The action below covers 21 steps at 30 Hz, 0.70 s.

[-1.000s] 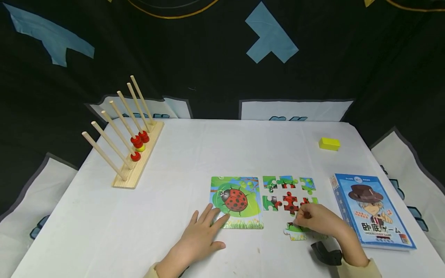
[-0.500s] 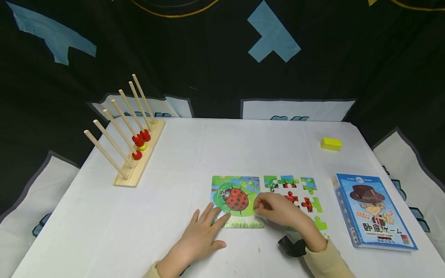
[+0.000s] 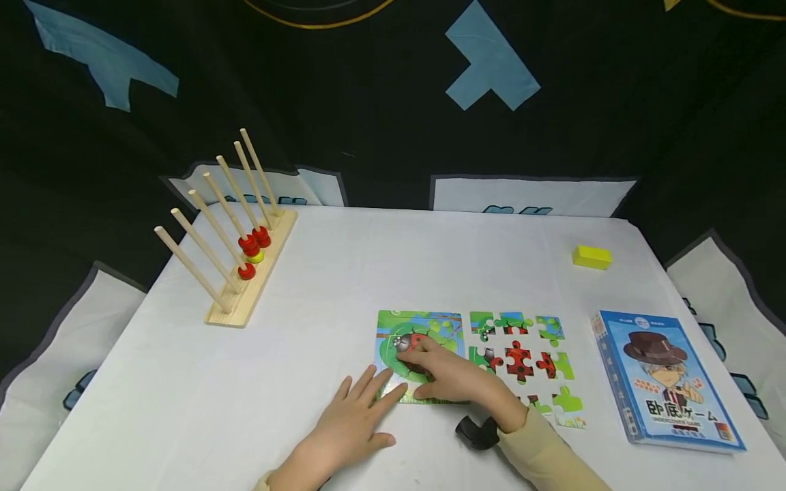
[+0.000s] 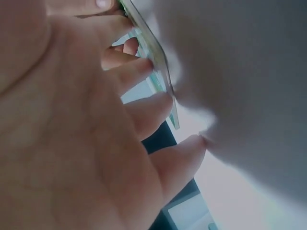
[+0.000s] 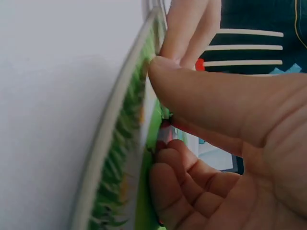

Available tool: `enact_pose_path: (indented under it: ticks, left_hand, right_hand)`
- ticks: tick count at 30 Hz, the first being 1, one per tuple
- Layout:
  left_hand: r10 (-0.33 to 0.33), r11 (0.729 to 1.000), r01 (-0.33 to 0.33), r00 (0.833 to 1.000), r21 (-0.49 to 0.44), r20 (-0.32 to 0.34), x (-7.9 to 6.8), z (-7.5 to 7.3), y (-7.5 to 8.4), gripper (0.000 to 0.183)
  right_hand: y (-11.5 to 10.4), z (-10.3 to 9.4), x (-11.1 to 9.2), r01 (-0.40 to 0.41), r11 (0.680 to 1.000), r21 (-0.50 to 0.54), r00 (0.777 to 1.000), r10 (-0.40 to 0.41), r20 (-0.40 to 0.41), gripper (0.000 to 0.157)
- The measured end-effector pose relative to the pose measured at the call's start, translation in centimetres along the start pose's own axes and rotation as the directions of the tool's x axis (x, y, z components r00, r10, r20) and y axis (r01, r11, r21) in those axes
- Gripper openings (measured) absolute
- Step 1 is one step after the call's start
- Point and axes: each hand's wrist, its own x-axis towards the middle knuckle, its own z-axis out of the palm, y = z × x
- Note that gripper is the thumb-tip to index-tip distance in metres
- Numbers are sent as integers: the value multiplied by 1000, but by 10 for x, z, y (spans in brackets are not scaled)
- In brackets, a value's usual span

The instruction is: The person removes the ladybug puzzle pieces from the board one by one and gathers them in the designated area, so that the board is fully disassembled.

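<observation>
A square ladybug picture board (image 3: 451, 327) lies flat on the table. My right hand (image 3: 460, 375) is over its lower right part, thumb and index finger apart, the other fingers curled; no piece shows between them. In the right wrist view the thumb (image 5: 182, 88) touches the board near its grassy edge. My left hand (image 3: 353, 419) lies with fingers spread, fingertips at the board's lower left; in the left wrist view several fingers (image 4: 148, 112) meet its edge. Right of the board, jigsaw pieces (image 3: 519, 361) lie in loose rows, the lower left ones partly hidden by the right arm.
A wooden peg stand (image 3: 252, 279) with several tall pegs and red and yellow rings stands at the left. A blue game box (image 3: 669, 378) lies at the right, with a yellow block (image 3: 591, 257) behind it. A black curved device (image 3: 477, 433) sits at my right wrist.
My right hand has moved left, from the lower jigsaw pieces onto the ladybug board. The left hand has stayed in place. The head view has shifted slightly.
</observation>
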Motion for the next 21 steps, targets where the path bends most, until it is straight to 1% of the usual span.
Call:
enact_pose_path:
  ticks: [5, 8, 12, 17, 21]
  left_hand:
    - [7, 999, -7, 1000, -47, 11, -8, -3, -2, 71]
    - [5, 997, -3, 1000, -74, 20, -12, -5, -2, 72]
    - [2, 996, 0, 1000, -86, 27, -16, -4, -2, 72]
    - [-4, 996, 6, 1000, -85, 27, -18, -1, -2, 71]
    - [-4, 995, 7, 1000, -100, 28, -19, 2, -2, 72]
  right_hand:
    - [-2, 3, 1, -9, 1000, -15, 1000, 8, -12, 56]
    - [-2, 4, 1, -6, 1000, -9, 999, 6, -35, 52]
    - [-2, 6, 3, 7, 1000, 6, 997, -6, -80, 41]
    - [-2, 11, 5, 46, 996, 73, 987, -34, -160, 27]
    - [-2, 16, 9, 57, 987, 152, 979, -26, -202, 24]
